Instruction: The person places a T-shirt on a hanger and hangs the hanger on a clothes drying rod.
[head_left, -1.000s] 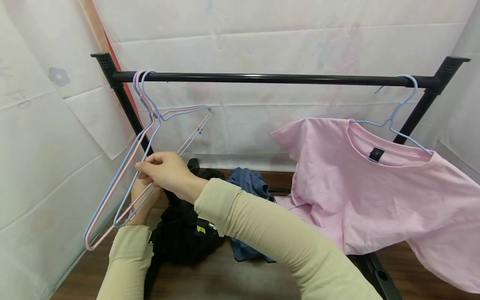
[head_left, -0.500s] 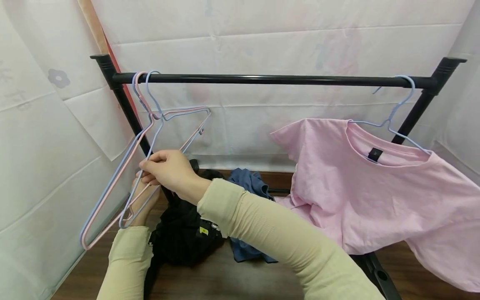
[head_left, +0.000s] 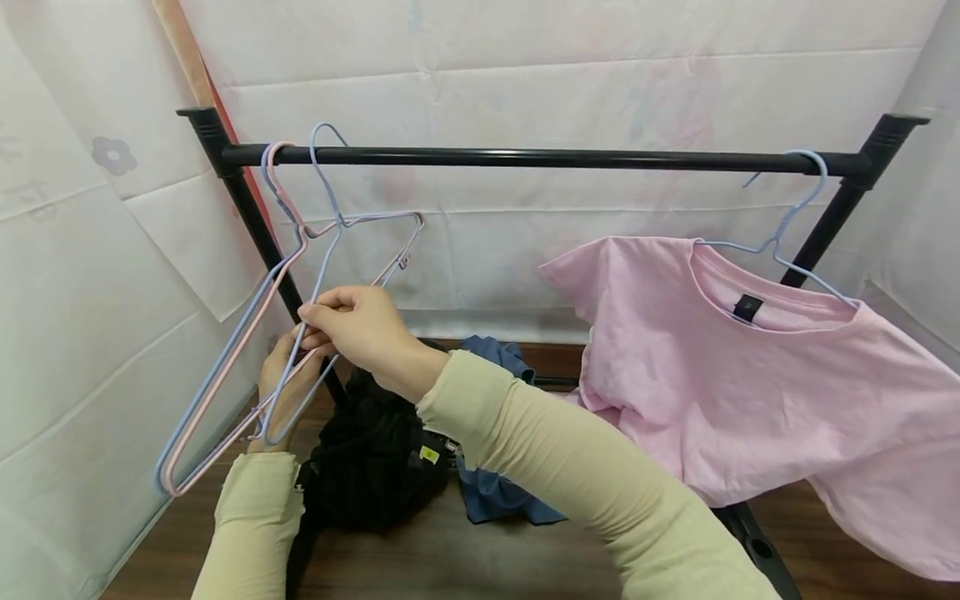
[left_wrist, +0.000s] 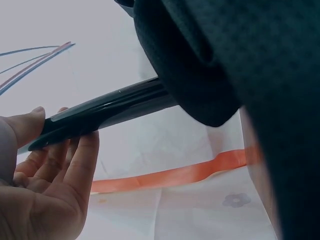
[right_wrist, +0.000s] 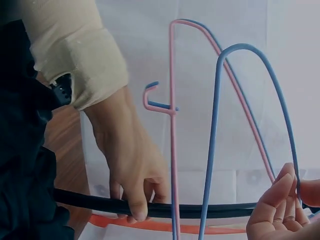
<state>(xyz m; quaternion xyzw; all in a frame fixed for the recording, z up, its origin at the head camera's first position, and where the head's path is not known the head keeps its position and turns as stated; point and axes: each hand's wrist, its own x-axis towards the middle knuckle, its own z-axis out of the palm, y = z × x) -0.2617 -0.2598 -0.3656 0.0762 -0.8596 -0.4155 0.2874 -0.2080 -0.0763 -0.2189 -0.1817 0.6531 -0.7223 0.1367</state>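
My right hand [head_left: 367, 333] pinches the lower side of a blue wire hanger [head_left: 327, 260] between thumb and fingers. This hanger's hook is raised a little, its curve above the black rail [head_left: 525, 157]. Behind the hangers, partly hidden in the head view, my left hand [head_left: 288, 375] holds the rack's black upright post [left_wrist: 115, 107], thumb on one side and fingers on the other. Left of the pinched hanger, a pink hanger [right_wrist: 172, 65] and another blue one hang close together on the rail. The lower wires of the hangers cross in front of my left hand.
A pink T-shirt [head_left: 675, 375] hangs on a blue hanger at the rail's right end. Black clothing [head_left: 375, 467] is bunched beside my left forearm, with a blue garment [head_left: 502, 496] behind it. White sheets [head_left: 480, 100] stand behind and beside the rack.
My right hand has moved right and slightly up with the blue hanger. Its hook has slid right along the rail, away from the other two, and risen. My left hand stays near the post.
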